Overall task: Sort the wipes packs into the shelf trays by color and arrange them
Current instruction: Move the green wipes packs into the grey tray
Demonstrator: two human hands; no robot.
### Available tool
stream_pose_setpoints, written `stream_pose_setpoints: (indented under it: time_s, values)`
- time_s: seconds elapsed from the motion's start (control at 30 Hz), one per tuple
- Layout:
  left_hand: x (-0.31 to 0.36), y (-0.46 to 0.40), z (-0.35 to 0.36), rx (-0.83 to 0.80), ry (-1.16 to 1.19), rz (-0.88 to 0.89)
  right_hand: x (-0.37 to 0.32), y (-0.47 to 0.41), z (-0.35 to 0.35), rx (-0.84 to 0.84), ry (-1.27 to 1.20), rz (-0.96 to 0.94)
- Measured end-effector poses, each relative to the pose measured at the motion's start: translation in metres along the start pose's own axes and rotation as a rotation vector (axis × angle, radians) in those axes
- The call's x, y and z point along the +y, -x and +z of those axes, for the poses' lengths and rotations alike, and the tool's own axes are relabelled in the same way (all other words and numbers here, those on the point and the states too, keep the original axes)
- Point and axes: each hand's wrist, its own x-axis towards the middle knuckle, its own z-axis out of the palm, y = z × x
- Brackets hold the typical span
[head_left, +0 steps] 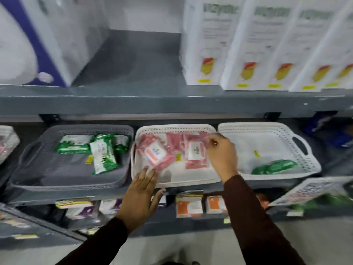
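At the shelf's middle tray [191,183], the right hand [221,152] pinches a pink wipes pack [195,153] at its upper corner, while the left hand [142,190] rests open-fingered on the tray's front rim. A loose corner pinch could drop the pack askew, and one green wipes pack [275,167] lies in the right white tray [267,127], apart from the green packs in the gray tray [66,185].

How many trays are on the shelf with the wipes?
3 whole ones: a grey tray on the left, a pinkish-white tray in the middle, a white tray on the right. Another tray's edge peeks in at far left.
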Motion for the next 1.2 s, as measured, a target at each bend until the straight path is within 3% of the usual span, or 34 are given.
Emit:
stream_pose_setpoints:
  time_s: [0.07, 0.17, 0.23, 0.47, 0.57, 0.63, 0.73, 0.83, 0.93, 1.03, 1.13, 1.2]
  values:
    - [0.027, -0.014, 0.007, -0.032, -0.006, 0.037, 0.040, -0.014, -0.041, -0.001, 0.191, 0.121]
    - [0.061, -0.034, 0.016, -0.028, -0.004, 0.072, 0.093, -0.028, -0.092, -0.146, 0.567, 0.437]
    - [0.079, -0.044, 0.023, -0.029, -0.007, 0.084, 0.117, -0.032, -0.113, -0.193, 0.603, 0.537]
    - [0.111, -0.060, 0.043, -0.031, -0.049, 0.065, 0.150, -0.056, -0.118, -0.331, 0.223, 0.354]
    - [0.106, -0.056, 0.041, -0.033, -0.058, 0.058, 0.170, -0.056, -0.105, -0.347, 0.365, 0.275]
    - [0.102, -0.055, 0.039, -0.032, -0.050, 0.039, 0.177, -0.062, -0.102, -0.375, 0.521, 0.350]
    - [0.093, -0.050, 0.033, -0.018, -0.057, 0.011, 0.168, -0.080, -0.091, -0.414, 0.509, 0.441]
    - [0.083, -0.043, 0.029, -0.019, -0.067, -0.015, 0.160, -0.088, -0.071, -0.476, 0.550, 0.384]
    - [0.077, -0.039, 0.027, -0.025, -0.073, -0.021, 0.163, -0.085, -0.054, -0.435, 0.600, 0.324]
    - [0.067, -0.036, 0.024, -0.021, -0.069, -0.013, 0.158, -0.081, -0.045, -0.286, 0.435, 0.165]
    - [0.062, -0.036, 0.021, -0.030, -0.071, -0.001, 0.151, -0.074, -0.039, -0.110, 0.256, 0.388]
    - [0.061, -0.036, 0.020, -0.039, -0.075, 0.007, 0.150, -0.069, -0.036, -0.109, 0.237, 0.546]
